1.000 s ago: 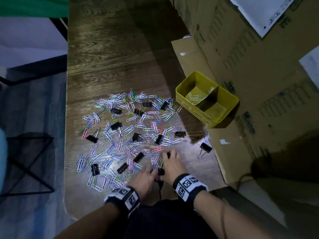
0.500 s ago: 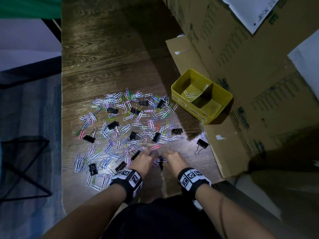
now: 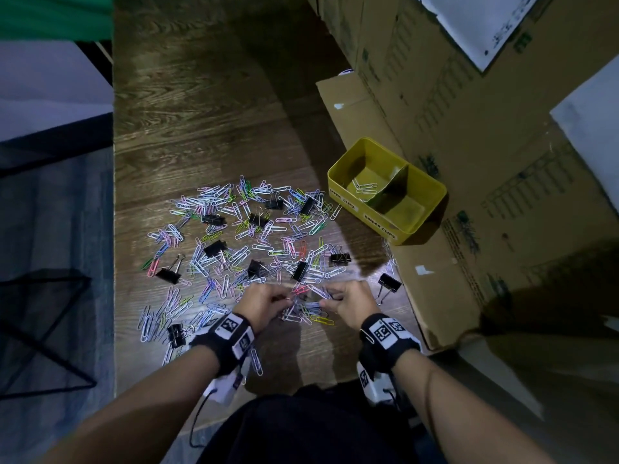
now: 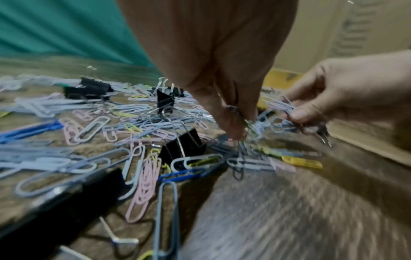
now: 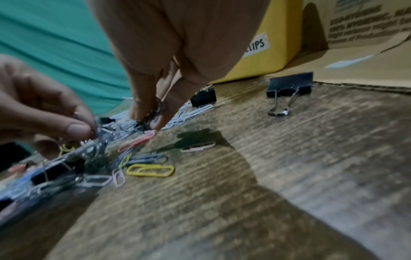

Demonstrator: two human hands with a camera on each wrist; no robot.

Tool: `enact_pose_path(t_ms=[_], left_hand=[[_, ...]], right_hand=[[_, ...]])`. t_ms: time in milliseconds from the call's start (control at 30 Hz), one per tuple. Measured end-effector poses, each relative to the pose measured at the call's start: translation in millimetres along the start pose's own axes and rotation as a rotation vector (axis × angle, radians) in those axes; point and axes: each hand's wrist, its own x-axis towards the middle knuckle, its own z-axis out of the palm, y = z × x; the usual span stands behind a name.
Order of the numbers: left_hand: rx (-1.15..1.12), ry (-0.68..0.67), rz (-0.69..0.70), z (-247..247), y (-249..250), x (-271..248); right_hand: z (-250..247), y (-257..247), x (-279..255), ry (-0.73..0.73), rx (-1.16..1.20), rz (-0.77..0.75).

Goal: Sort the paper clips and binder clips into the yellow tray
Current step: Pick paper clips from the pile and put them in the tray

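Note:
Many coloured paper clips (image 3: 234, 249) and black binder clips (image 3: 214, 248) lie scattered on the wooden table (image 3: 201, 112). The yellow tray (image 3: 338, 192) stands at the right, split in two, with a few paper clips (image 3: 366, 188) in its left compartment. Its right compartment looks bare. At the pile's near edge my left hand (image 3: 284, 301) pinches a tangle of paper clips (image 4: 251, 128). Close beside it my right hand (image 3: 326, 301) grips a bunch of pale blue paper clips (image 4: 280, 107), with metal wire ends poking out below. In the right wrist view its fingertips (image 5: 138, 114) close on dark wire clips.
Cardboard boxes (image 3: 469, 128) rise along the right, and the tray sits on a flat cardboard flap (image 3: 435, 296). One binder clip (image 3: 388, 283) lies alone by that flap. The table's left edge (image 3: 114, 229) drops off to a black wire frame (image 3: 43, 329).
Both hands have moved forward from the table's near edge into the pile and apart. They now hold bunches of paper clips just above the wood.

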Motion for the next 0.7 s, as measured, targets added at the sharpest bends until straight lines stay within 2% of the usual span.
enact_pose_path(t_ms=[167,333,400,500,600,700], left_hand=[[-0.422,-0.068,-0.259,-13.3,-6.6,9.3],[-0.733,-0.038,-0.285,-35.8,20.7,15.1],[-0.852,-0.029,-0.254,-55.3,41.7,22.4],[-0.89,-0.011,-0.137,-90.2,78.2,45.5],[-0.933,0.02,0.003,-115.9,118.4,82.7],[-0.943,0.054,0.058,-122.5,148.2,131.0]], right_hand=[[-19.8,-15.0,-0.3,0.026,0.276,0.041],[-46.8,-32.7,-2.0,0.16,0.513,0.012],[-62.9,-44.7,-4.4,0.209,0.627,-0.009],[-89.8,-64.1,-6.5,0.294,0.677,-0.086],[-114.9,-80.3,-0.6,0.367,0.73,-0.159],[-139.6,-95.2,13.5,0.409,0.789,-0.189]])
